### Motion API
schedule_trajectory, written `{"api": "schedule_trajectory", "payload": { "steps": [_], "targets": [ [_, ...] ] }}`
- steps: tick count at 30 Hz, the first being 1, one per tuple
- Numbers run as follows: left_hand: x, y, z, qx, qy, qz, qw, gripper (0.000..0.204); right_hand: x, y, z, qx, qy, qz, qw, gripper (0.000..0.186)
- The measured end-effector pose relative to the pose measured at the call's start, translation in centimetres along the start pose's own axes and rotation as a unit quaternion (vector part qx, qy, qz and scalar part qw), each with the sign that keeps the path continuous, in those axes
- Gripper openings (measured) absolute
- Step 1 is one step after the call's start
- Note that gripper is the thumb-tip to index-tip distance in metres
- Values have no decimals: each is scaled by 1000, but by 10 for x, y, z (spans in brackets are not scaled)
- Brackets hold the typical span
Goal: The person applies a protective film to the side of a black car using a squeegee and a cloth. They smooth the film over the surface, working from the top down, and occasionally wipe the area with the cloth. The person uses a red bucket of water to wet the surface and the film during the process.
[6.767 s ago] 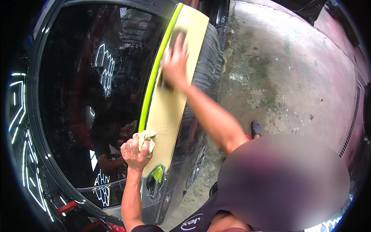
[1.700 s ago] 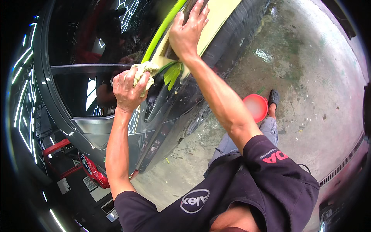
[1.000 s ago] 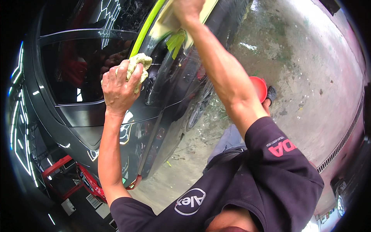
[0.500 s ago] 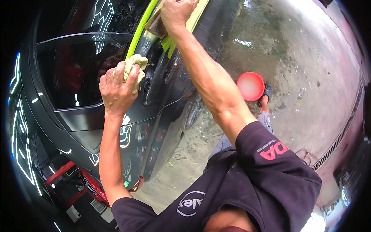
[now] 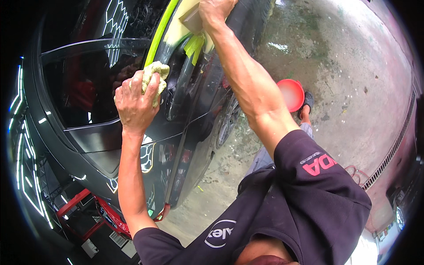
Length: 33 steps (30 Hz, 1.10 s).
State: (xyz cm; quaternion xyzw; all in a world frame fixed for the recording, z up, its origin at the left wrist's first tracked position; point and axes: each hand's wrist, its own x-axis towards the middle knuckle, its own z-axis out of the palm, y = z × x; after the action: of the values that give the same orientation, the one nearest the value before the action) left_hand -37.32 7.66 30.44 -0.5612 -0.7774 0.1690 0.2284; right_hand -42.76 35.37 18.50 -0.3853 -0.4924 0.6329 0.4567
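Fingers of my left hand [image 5: 136,104] clamp crumpled pale-yellow cloth [image 5: 155,76] at ten-thirty, my right hand [image 5: 216,9], grip unclear, touches a rectangular grey-brown block [image 5: 191,20] at twelve, round red bucket [image 5: 291,95] at two.

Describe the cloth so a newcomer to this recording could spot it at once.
Start with the dark car, then follow the bright green strip beside its window downward. Near its lower end, the left hand holds the cloth. It's pale yellow-green and crumpled, unlike the smooth, brighter strip.
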Motion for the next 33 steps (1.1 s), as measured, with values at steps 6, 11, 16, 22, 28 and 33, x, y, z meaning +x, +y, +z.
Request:
{"api": "schedule_trajectory", "payload": {
  "steps": [6,11,16,22,28,33],
  "targets": [
    [6,0,-3,0,5,8,1000,55,-15,8,29,-94,-3,-28,995,79],
    [6,1,-3,-1,5,1,1000,55,0,2,17,-54,16,-45,997,80],
    [2,1,-3,-3,3,-1,1000,56,-26,-7,32,-81,-20,-38,996,75],
    [4,0,-2,0,7,-2,1000,57,-57,-17,27,-116,-54,-10,992,76],
    [7,1,-3,-6,14,-3,1000,56,-29,-12,31,-44,-27,-42,998,76],
    [3,-1,-6,9,6,-2,1000,53,-54,-6,41,-86,-34,-57,994,75]
  ]
}}
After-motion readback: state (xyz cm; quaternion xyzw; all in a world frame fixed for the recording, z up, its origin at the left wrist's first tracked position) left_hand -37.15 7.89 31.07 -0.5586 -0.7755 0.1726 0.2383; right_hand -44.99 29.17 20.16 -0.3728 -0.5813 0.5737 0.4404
